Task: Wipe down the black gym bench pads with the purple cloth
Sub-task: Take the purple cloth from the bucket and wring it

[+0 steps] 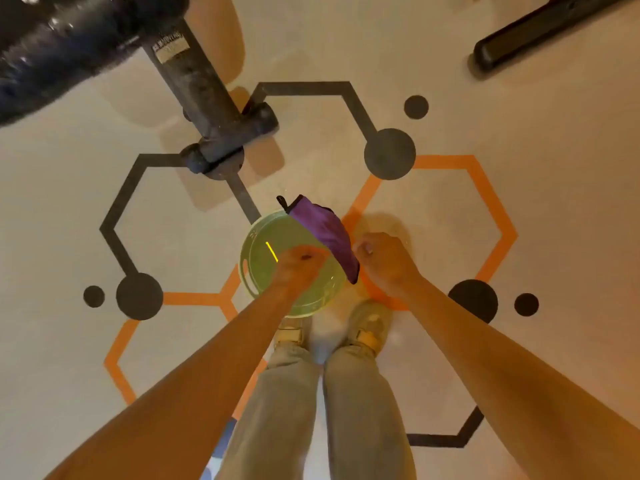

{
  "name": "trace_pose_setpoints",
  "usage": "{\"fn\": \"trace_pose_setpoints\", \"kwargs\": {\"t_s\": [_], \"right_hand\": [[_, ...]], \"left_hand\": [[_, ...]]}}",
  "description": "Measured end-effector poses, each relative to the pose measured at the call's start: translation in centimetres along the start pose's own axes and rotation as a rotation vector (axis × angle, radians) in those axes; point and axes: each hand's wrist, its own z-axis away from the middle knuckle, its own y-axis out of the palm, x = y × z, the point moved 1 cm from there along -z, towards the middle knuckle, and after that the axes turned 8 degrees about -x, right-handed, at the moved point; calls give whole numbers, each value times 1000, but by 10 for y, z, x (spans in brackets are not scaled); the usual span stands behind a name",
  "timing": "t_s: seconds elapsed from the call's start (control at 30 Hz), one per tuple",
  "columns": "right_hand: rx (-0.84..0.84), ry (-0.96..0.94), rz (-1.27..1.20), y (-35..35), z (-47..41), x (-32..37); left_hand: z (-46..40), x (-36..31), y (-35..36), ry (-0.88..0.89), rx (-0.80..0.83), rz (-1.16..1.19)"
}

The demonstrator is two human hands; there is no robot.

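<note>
The purple cloth, with a small black loop at its far corner, hangs stretched over a translucent green bucket on the floor. My left hand is closed at the cloth's left edge, over the bucket. At its right edge my right hand is closed too, fingertips against the fabric. The black gym bench pad fills the top left corner, shiny and out of reach of both hands. Its dark support post runs down to a foot bar just beyond the bucket.
My feet stand right behind the bucket. A second black padded piece of equipment lies at the top right. The pale floor carries black and orange hexagon lines and black dots.
</note>
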Motion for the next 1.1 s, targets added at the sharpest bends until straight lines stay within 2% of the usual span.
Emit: {"fn": "trace_pose_setpoints", "kwargs": {"t_s": [0.07, 0.13, 0.27, 0.4, 0.5, 0.6, 0.73, 0.8, 0.9, 1.1], "right_hand": [[-33, 7, -26, 9, -11, -7], [-47, 17, -42, 19, -20, -13], [-62, -12, -71, 31, -31, -21], [-50, -49, -31, 29, -29, -26], [-103, -166, 65, 16, -20, -24], [-206, -401, 170, -2, -7, -11], [-162, -556, 283, -24, 14, 15], [-192, -532, 267, -41, 28, 33], [-203, -441, 165, -69, 54, 67], [-226, -246, -281, -135, 123, 138]], "left_hand": [[-11, 4, 7, -24, -18, 62], [-21, 9, 15, -96, -3, 228], [-37, 15, 35, -201, 86, 380], [-45, 17, 46, -264, -72, 518], [-34, 15, 44, -256, -154, 558], [-10, -4, 31, -147, -198, 536], [29, -35, 6, -6, -36, 558], [51, -48, -11, 61, 44, 537], [86, -70, -38, 202, 81, 354], [164, -138, -86, 540, 38, 80]]}}
